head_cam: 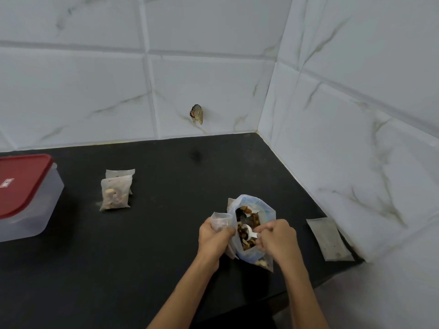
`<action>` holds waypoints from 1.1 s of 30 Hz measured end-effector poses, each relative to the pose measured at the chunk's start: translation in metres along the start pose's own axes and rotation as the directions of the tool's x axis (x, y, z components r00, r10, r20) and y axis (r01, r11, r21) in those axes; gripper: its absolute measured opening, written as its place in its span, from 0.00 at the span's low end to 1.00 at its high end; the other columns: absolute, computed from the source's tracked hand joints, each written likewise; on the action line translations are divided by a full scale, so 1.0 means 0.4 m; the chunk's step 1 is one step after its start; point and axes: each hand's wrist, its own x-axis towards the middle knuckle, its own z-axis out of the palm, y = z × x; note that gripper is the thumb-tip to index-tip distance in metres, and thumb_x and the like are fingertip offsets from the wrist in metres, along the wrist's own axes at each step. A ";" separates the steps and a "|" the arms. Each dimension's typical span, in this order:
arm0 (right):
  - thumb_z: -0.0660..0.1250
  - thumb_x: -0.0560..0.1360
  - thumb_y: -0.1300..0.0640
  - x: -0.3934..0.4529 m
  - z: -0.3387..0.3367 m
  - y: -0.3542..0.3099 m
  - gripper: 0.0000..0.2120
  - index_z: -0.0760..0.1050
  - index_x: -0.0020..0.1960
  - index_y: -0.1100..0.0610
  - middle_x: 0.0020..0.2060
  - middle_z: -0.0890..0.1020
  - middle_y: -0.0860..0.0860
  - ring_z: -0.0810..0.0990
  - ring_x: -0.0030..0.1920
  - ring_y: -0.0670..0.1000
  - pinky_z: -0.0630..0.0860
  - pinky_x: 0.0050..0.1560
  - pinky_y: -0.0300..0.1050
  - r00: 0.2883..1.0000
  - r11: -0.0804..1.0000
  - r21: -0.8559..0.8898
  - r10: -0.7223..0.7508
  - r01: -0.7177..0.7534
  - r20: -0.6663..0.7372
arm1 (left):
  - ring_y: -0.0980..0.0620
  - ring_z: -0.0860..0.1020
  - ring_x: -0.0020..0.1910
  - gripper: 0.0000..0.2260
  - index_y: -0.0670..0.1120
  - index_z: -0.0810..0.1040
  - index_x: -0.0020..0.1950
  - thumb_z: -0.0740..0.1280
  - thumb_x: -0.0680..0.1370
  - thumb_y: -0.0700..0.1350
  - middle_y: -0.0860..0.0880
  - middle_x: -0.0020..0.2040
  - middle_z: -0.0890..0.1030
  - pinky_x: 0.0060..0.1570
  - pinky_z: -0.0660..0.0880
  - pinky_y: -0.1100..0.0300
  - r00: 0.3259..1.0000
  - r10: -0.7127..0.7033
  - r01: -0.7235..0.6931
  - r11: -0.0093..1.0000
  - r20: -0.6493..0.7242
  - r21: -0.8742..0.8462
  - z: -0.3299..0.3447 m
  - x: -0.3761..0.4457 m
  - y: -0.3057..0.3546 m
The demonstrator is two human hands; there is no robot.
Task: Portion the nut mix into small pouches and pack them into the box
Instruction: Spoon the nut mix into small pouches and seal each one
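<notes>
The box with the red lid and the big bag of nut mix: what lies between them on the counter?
Two filled pouches, one behind the other; otherwise bare black counter, in the head view.

Unreadable label on box lid (22,184)

1. I stand at a home kitchen counter: a black stone worktop (147,245) runs into a corner at about one o'clock.
2. White marble-look wall tiles (206,86) with grey veins rise behind it at twelve o'clock and along the wall at three o'clock.
3. A clear plastic food box with a red lid (22,186) sits on the worktop at nine o'clock.
4. A small chipped hole (196,114) breaks one tile at twelve o'clock.
</notes>
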 end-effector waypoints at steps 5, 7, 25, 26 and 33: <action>0.62 0.76 0.67 0.002 0.019 0.015 0.09 0.80 0.49 0.60 0.36 0.82 0.56 0.81 0.36 0.49 0.78 0.34 0.39 0.971 0.877 0.432 0.239 -0.210 -0.014 | 0.49 0.83 0.44 0.12 0.41 0.78 0.53 0.68 0.71 0.31 0.43 0.45 0.83 0.38 0.79 0.59 0.997 0.052 -0.057 0.995 0.055 0.077 0.007 -0.002 0.014; 0.63 0.76 0.68 0.004 0.035 0.022 0.09 0.80 0.49 0.60 0.37 0.82 0.57 0.82 0.37 0.51 0.78 0.34 0.40 0.957 0.805 0.544 0.289 -0.236 -0.011 | 0.51 0.82 0.44 0.12 0.42 0.78 0.53 0.68 0.71 0.32 0.44 0.45 0.83 0.36 0.77 0.61 0.997 0.046 -0.052 0.995 0.066 0.090 0.007 -0.002 0.016; 0.62 0.76 0.66 -0.012 0.050 0.018 0.10 0.78 0.56 0.60 0.41 0.83 0.55 0.82 0.39 0.49 0.78 0.36 0.39 0.968 0.901 0.428 0.164 -0.069 -0.189 | 0.46 0.83 0.48 0.13 0.43 0.78 0.53 0.71 0.69 0.37 0.41 0.49 0.83 0.49 0.81 0.48 1.000 0.011 -0.010 0.997 -0.012 0.081 -0.019 0.002 -0.006; 0.62 0.77 0.65 -0.013 0.055 0.015 0.11 0.78 0.57 0.59 0.44 0.83 0.54 0.82 0.41 0.48 0.78 0.38 0.38 0.965 0.954 0.301 0.086 -0.008 -0.248 | 0.46 0.83 0.48 0.12 0.43 0.78 0.52 0.70 0.69 0.37 0.41 0.48 0.83 0.49 0.81 0.48 1.000 0.019 -0.018 0.996 -0.013 0.087 -0.019 0.002 -0.005; 0.62 0.78 0.61 -0.009 0.083 -0.008 0.14 0.77 0.61 0.54 0.55 0.80 0.50 0.76 0.50 0.43 0.71 0.43 0.30 0.960 0.983 -0.069 -0.184 0.173 -0.211 | 0.45 0.83 0.48 0.11 0.42 0.78 0.53 0.69 0.71 0.34 0.41 0.48 0.83 0.50 0.81 0.49 0.997 0.060 -0.063 0.997 0.051 0.048 -0.011 0.001 0.006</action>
